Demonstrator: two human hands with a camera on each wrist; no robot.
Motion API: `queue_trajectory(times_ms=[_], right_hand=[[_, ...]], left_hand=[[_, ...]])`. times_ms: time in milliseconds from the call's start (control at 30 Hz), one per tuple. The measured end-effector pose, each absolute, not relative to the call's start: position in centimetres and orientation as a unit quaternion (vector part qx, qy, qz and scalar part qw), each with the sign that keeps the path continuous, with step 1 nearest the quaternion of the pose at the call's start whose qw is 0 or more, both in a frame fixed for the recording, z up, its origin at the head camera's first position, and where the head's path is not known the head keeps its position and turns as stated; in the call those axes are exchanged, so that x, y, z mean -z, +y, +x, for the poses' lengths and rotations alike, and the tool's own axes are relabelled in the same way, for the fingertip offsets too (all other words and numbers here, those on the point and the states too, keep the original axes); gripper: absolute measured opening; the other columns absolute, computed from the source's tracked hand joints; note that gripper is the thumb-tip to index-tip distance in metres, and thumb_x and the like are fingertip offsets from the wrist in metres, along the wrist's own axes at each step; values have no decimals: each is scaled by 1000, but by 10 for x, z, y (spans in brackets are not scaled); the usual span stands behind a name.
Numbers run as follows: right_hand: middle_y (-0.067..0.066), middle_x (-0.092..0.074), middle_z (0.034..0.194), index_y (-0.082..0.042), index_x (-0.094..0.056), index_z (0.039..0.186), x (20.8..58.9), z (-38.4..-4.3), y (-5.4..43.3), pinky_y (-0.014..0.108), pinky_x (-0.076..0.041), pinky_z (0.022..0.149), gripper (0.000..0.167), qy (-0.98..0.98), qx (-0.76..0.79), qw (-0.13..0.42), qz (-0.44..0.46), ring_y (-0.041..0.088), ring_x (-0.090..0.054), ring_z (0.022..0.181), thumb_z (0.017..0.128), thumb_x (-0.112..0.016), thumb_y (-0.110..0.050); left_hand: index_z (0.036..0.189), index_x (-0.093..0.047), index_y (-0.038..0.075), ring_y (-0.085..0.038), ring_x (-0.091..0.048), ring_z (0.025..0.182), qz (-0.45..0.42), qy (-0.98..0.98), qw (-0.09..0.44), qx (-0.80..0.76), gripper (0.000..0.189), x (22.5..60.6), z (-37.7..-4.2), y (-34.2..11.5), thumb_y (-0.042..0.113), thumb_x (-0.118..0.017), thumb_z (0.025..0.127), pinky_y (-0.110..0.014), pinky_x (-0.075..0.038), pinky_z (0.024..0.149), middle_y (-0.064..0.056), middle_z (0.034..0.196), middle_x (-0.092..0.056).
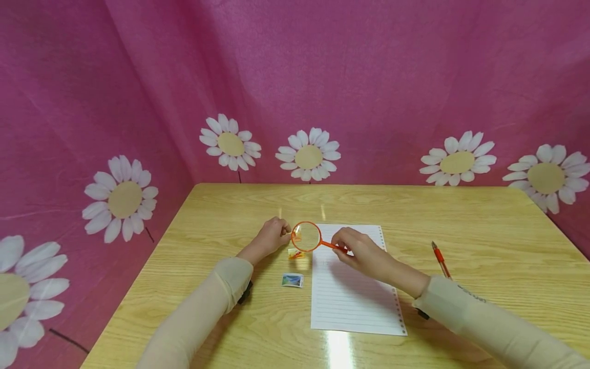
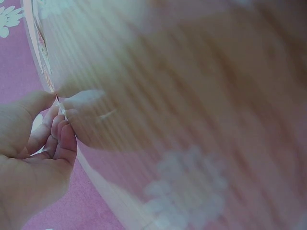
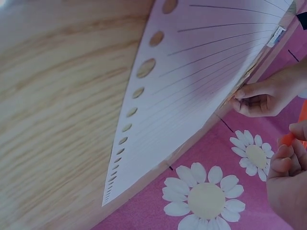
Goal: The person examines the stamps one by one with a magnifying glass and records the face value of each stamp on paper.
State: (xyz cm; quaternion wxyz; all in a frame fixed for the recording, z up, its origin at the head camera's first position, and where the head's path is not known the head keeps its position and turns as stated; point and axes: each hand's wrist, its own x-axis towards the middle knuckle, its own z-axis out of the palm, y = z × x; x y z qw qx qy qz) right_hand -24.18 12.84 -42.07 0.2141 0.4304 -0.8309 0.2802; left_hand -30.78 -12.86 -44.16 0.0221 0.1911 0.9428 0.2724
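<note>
My right hand [image 1: 364,253] grips the orange handle of a magnifying glass [image 1: 320,243] above the lined paper's left edge. Its round lens sits over a stamp [image 1: 297,234], part of which shows through the glass. My left hand [image 1: 275,234] is just left of the lens, on the table, fingers curled. In the left wrist view, the left hand [image 2: 41,139] pinches the thin edge of that stamp between thumb and forefinger. Below the lens lies a yellow and red stamp [image 1: 296,254]. Nearer to me lies a blue-green stamp [image 1: 292,280]. In the right wrist view, only a bit of orange handle [image 3: 288,139] shows between the right fingers.
A lined sheet of paper [image 1: 355,307], with punched holes down its right side, lies under my right hand. A red pen [image 1: 441,260] lies to the right on the wooden table [image 1: 507,246]. Pink cloth [image 1: 369,77] with white flowers hangs behind and at the left.
</note>
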Motion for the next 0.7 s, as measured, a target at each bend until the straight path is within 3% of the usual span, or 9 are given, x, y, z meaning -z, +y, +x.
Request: queue_trajectory(times_ms=[700], right_hand=[[3,-61,82,-4,-58,91,422,-241,124,23,-51,64,21,-828,-279,212,438,9,-54,73,80,-72,6]], left_hand=[[92,-69,0,-15,-44,77,196,938,13,-286,8,444,-310,-128,8,-67,91,-29,-41,72,-8,82,-55]])
